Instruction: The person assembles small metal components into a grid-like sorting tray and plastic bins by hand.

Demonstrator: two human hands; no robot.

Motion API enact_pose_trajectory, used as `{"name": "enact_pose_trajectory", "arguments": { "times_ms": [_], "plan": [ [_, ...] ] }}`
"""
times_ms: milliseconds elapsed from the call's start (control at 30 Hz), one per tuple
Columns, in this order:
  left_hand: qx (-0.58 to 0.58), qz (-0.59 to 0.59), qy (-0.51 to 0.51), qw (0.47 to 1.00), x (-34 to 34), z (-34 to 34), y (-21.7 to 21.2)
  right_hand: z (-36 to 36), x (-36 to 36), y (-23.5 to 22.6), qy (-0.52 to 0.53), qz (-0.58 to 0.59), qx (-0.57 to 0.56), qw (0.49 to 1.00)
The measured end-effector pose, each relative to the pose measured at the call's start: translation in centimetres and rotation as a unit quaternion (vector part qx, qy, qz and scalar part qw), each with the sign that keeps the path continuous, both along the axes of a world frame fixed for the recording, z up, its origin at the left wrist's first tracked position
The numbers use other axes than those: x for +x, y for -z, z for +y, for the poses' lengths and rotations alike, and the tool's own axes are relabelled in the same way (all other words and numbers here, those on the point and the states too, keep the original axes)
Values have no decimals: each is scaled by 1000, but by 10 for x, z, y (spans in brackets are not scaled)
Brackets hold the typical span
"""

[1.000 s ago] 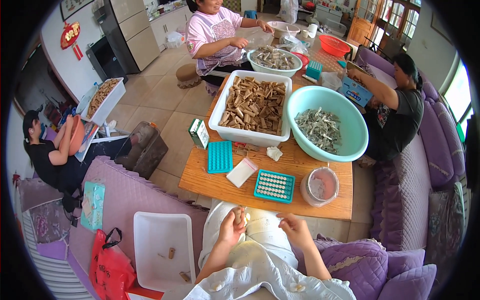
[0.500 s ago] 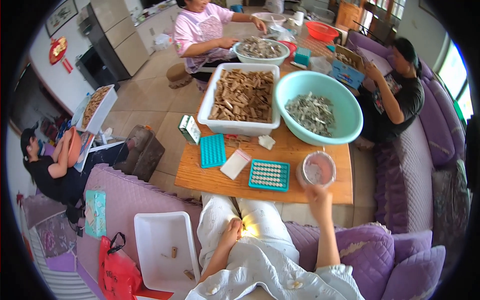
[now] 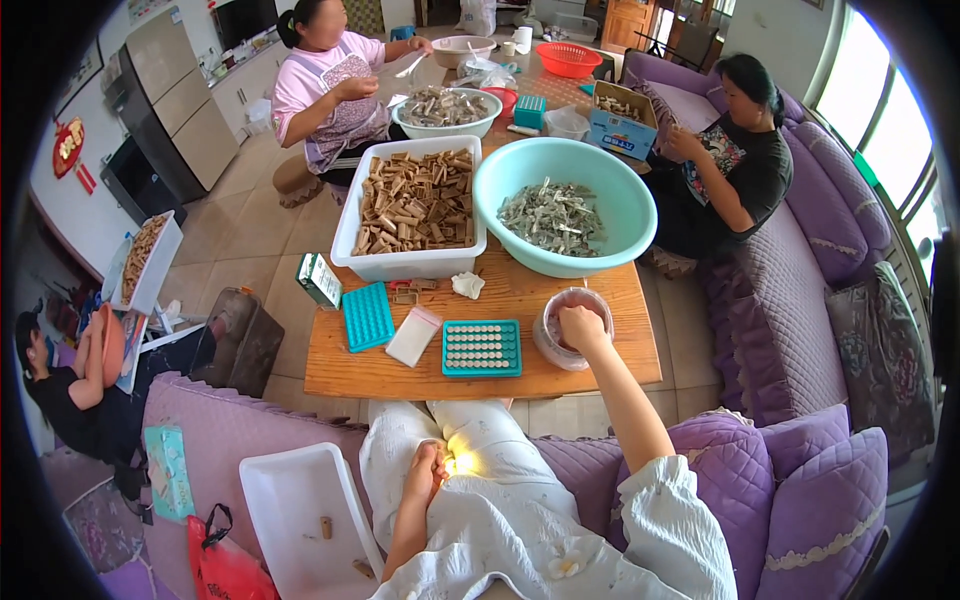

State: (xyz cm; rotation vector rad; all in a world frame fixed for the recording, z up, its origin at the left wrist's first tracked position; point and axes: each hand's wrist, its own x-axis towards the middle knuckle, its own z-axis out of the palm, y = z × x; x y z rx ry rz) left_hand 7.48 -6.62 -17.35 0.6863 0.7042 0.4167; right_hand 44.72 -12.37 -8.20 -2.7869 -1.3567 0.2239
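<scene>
My right hand [image 3: 582, 328] reaches down into a clear round tub [image 3: 548, 350] at the table's near right. Its fingertips are hidden inside the tub, so what they touch does not show. In my lap, my left hand [image 3: 428, 468] is closed beside a bright yellow glow [image 3: 462, 458]; whatever it grips cannot be made out. Left of the tub lies a teal rack [image 3: 482, 371] with rows of small white round pieces. A flat white packet [image 3: 413, 337] and another teal rack [image 3: 369, 317] lie farther left.
Behind these stand a white bin [image 3: 420, 262] of brown pieces and a large mint basin [image 3: 630, 225] of silvery strips. On the sofa to my left is a white tray [image 3: 275, 490] with a few brown pieces. Three other people sit around, handling things.
My right hand has gone from the near rim of the tub down into it. My left hand stays closed in my lap. The whole view has shifted.
</scene>
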Motion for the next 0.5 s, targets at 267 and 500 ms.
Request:
{"name": "enact_pose_trajectory", "arguments": {
  "times_ms": [267,500],
  "plan": [
    [66,5,61,996,13,1,8,-2,4,-11,2,20,26,999],
    [75,25,40,996,7,-5,2,-23,7,-28,-71,90,205,972]
  ]
}}
